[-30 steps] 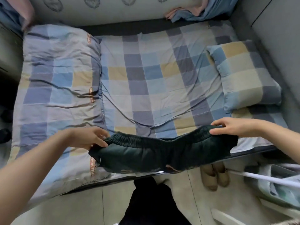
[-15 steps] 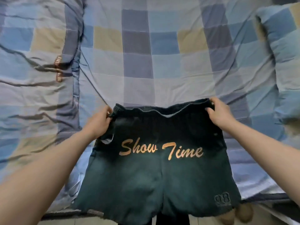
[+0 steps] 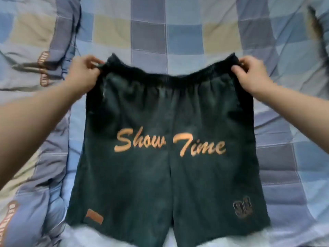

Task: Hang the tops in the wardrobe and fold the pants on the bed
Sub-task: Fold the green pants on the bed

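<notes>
Fingers (image 3: 92, 64) of both hands pinching dark shorts (image 3: 167, 166) at waistband corners, spread over checked bedsheet (image 3: 185, 38)

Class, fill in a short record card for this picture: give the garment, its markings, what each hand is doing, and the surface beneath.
garment: dark green shorts, spread out with the waistband away from the person
markings: orange "Show Time" lettering across the middle; an orange patch near one hem, a number badge near the other
left hand: left hand pinches the waistband's left corner
right hand: right hand pinches the waistband's right corner
surface: checked bedspread in blue, grey and tan squares
fold state: not yet folded
</notes>
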A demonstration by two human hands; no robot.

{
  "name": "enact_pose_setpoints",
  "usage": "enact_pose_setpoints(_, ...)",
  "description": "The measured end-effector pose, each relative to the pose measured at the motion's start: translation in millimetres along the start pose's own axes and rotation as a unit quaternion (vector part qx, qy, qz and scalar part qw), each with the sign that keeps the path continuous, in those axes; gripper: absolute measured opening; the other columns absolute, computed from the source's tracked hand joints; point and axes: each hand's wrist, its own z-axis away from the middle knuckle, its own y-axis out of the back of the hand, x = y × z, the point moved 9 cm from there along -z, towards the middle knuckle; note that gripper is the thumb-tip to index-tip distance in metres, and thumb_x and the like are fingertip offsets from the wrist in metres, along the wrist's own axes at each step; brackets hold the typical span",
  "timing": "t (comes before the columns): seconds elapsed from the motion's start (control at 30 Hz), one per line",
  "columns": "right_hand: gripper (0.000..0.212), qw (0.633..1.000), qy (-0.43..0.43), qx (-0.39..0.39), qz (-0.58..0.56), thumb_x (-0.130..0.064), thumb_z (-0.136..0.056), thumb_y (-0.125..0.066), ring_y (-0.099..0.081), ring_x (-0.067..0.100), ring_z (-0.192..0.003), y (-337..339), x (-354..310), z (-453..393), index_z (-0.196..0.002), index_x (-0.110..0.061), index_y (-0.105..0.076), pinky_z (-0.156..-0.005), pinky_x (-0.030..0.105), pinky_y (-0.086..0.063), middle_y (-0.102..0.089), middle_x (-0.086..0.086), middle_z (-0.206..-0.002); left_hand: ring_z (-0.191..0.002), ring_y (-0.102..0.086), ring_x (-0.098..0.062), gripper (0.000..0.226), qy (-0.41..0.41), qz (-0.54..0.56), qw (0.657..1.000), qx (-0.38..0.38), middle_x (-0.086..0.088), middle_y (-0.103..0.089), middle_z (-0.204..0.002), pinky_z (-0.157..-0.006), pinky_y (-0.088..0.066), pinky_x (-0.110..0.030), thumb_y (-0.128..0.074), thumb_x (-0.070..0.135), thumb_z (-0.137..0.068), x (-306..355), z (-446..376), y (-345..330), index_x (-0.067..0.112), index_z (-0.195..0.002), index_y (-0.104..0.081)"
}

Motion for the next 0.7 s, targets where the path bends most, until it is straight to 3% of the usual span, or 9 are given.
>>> enact_pose_setpoints(0.07,0.049,0.998,-0.036,0.003,0.052,-0.033,-0.096,-0.050,-0.048,0.036,-0.124,-0.9,1.3,-39.2,-0.136,-0.005,-0.044,-0.102,0.039,-0.037,-0.052,0.021,-0.134,-0.098,-0.060,-0.025,0.045,-0.032,-0.079,0.996,0.035,-0.022,-0.058,-0.125,-0.095,-0.047,-0.030,-0.049,0.003,-0.092,15.3,-31.3,3.4,0.002,-0.136,-0.049)
enact_pose_setpoints(0.1,0.056,0.995,-0.058,-0.006,0.077,-0.034,-0.096,-0.049,-0.041,0.036,-0.131,-7.4,5.2,-51.4,-0.142,-0.006,-0.035,-0.106,0.040,-0.033,-0.044,0.020,-0.142,-0.121,-0.052,-0.033,0.054,-0.039,-0.129,0.990,0.032,-0.023,-0.048,-0.140,-0.108,-0.038,-0.038,-0.051,0.007,-0.092,18.1,-38.1,-5.0,0.004,-0.145,-0.038)
enact_pose_setpoints(0.17,0.062,0.989,-0.101,-0.031,0.106,-0.032,-0.097,-0.047,-0.032,0.038,-0.137,-29.8,20.8,-55.4,-0.146,-0.002,-0.026,-0.109,0.041,-0.029,-0.033,0.022,-0.149,-0.142,-0.028,-0.035,0.069,-0.035,-0.210,0.977,-0.004,-0.018,-0.028,-0.156,-0.115,-0.027,-0.049,-0.054,0.019,-0.093,12.5,-29.7,-44.0,0.010,-0.153,-0.021)
enact_pose_setpoints(0.3,0.054,0.977,-0.144,-0.117,0.102,-0.027,-0.097,-0.046,-0.038,0.042,-0.131,-87.8,75.8,10.4,-0.138,0.005,-0.034,-0.108,0.044,-0.032,-0.040,0.028,-0.141,-0.150,0.004,-0.031,0.073,-0.023,-0.277,0.946,-0.169,0.005,0.003,-0.164,-0.116,-0.010,-0.061,-0.049,0.040,-0.097,-25.3,65.7,-145.9,0.033,-0.155,-0.005)
enact_pose_setpoints(0.4,0.052,0.967,-0.210,-0.106,0.099,-0.027,-0.096,-0.051,-0.041,0.044,-0.126,-95.5,132.8,76.1,-0.133,0.007,-0.038,-0.106,0.045,-0.034,-0.042,0.030,-0.136,-0.149,0.014,-0.029,0.067,-0.024,-0.315,0.917,-0.244,0.011,0.015,-0.162,-0.115,-0.007,-0.064,-0.035,0.046,-0.100,-61.6,147.1,-190.2,0.040,-0.153,0.006)
enact_pose_setpoints(0.47,0.051,0.961,-0.253,-0.077,0.078,-0.025,-0.096,-0.052,-0.039,0.044,-0.126,-90.3,162.1,114.1,-0.132,0.008,-0.037,-0.105,0.045,-0.033,-0.041,0.030,-0.136,-0.149,0.015,-0.030,0.068,-0.013,-0.343,0.904,-0.255,0.008,0.020,-0.162,-0.116,-0.009,-0.062,-0.031,0.043,-0.101,-80.6,191.6,-204.6,0.036,-0.153,0.012)
enact_pose_setpoints(0.57,0.046,0.968,-0.238,-0.050,0.063,-0.023,-0.095,-0.052,-0.040,0.040,-0.124,-80.8,181.3,154.5,-0.131,0.004,-0.041,-0.105,0.045,-0.032,-0.044,0.026,-0.132,-0.149,0.013,-0.033,0.081,0.016,-0.376,0.897,-0.230,-0.002,0.021,-0.162,-0.118,-0.014,-0.056,-0.041,0.026,-0.098,-84.9,240.8,-214.6,0.022,-0.154,0.017)
enact_pose_setpoints(0.7,0.047,0.942,-0.325,-0.077,0.031,-0.038,-0.094,-0.053,-0.050,0.039,-0.117,-77.2,213.9,198.8,-0.126,-0.005,-0.044,-0.095,0.047,-0.040,-0.055,0.017,-0.126,-0.150,0.007,-0.033,0.090,0.058,-0.349,0.912,-0.207,-0.003,0.017,-0.163,-0.116,-0.012,-0.060,-0.047,0.014,-0.089,-56.3,267.4,-230.7,0.015,-0.153,0.016)
